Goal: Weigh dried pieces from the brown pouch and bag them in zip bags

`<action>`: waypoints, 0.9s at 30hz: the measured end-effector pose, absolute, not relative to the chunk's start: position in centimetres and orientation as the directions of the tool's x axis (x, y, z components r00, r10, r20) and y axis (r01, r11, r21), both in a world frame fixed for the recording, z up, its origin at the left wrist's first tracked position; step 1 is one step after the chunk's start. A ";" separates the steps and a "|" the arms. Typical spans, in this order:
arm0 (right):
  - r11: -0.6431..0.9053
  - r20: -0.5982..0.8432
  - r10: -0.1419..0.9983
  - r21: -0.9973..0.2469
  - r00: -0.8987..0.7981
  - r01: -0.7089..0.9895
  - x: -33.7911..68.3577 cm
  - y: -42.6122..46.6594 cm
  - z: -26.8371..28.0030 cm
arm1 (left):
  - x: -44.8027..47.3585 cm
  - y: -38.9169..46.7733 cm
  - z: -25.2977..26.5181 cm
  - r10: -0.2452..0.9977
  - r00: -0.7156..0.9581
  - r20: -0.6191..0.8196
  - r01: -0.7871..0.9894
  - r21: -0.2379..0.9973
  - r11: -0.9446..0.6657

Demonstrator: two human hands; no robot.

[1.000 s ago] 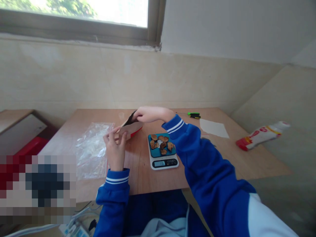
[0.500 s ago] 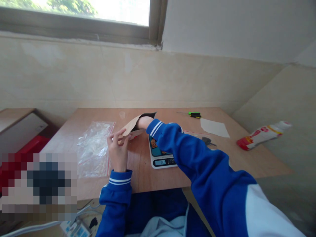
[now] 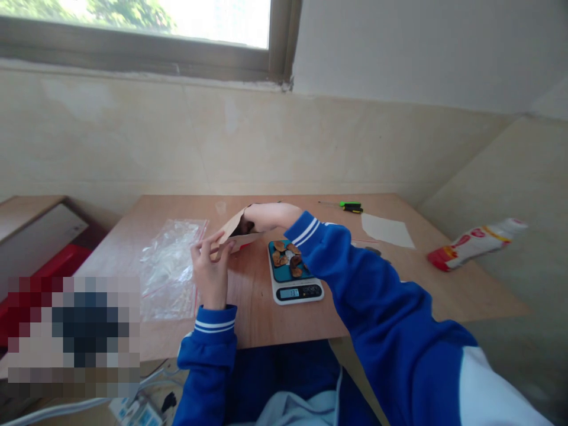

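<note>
A brown kraft paper bag [image 3: 234, 225] lies tilted at the middle of the table, its mouth toward the right. My left hand [image 3: 209, 260] grips the near edge of the bag between thumb and fingers. My right hand [image 3: 261, 216] reaches into the bag's mouth; its fingers are mostly hidden in the dark inside. Just right of the bag is a white kitchen scale [image 3: 298, 293] with a blue-green top and a lit display. Several brown dried slices [image 3: 280, 258] lie on the scale, partly covered by my right sleeve.
Clear plastic zip bags [image 3: 171, 266] lie left of the bag. At the back right are screwdrivers [image 3: 350, 207] and a white paper sheet [image 3: 387, 230]. A red and white bottle [image 3: 473, 245] stands at the right. My right forearm hides part of a dark object [image 3: 375, 251].
My right hand has drawn partway out of the bag, and the sleeve has shifted right. More of the forearm, the scale and the dried slices shows. My left hand stays on the bag.
</note>
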State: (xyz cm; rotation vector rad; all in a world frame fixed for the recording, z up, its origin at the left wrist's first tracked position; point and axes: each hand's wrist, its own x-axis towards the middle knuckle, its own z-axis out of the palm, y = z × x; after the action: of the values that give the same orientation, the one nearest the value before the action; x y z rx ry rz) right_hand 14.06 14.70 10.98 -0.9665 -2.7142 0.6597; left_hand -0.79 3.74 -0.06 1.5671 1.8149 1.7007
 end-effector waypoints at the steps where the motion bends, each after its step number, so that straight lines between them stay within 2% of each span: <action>1: 0.705 -0.007 0.606 -0.459 -0.796 0.541 14.5 14.3 11.9 | -0.9 3.8 -0.1 0.766 -0.419 0.486 0.531 0.816 -0.227; 5: 0.725 -0.026 0.504 -0.530 -0.863 0.440 16.8 13.0 15.1 | -1.0 4.0 -0.1 0.761 -0.431 0.484 0.507 0.828 -0.240; 10: 0.609 -0.034 0.494 -0.700 -0.869 0.373 18.7 12.7 15.4 | -0.8 3.8 0.1 0.776 -0.413 0.476 0.500 0.831 -0.244; 15: 0.497 -0.009 0.495 -0.817 -0.869 0.291 19.2 13.2 14.3 | -0.9 3.6 0.1 0.786 -0.405 0.467 0.497 0.834 -0.240; 21: 0.405 0.118 0.592 -0.899 -0.797 0.167 19.9 12.8 14.6 | -1.2 3.9 0.0 0.773 -0.415 0.480 0.520 0.822 -0.231; 27: 0.326 0.233 0.807 -0.942 -0.543 0.081 25.3 10.7 13.1 | -1.7 4.7 -0.1 0.763 -0.437 0.476 0.530 0.822 -0.209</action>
State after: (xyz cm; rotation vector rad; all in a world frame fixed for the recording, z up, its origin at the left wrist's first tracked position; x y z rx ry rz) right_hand 25.29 10.70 13.09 -0.7842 -1.8661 1.2677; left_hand -1.69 4.73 -0.10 1.5381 1.8336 1.7054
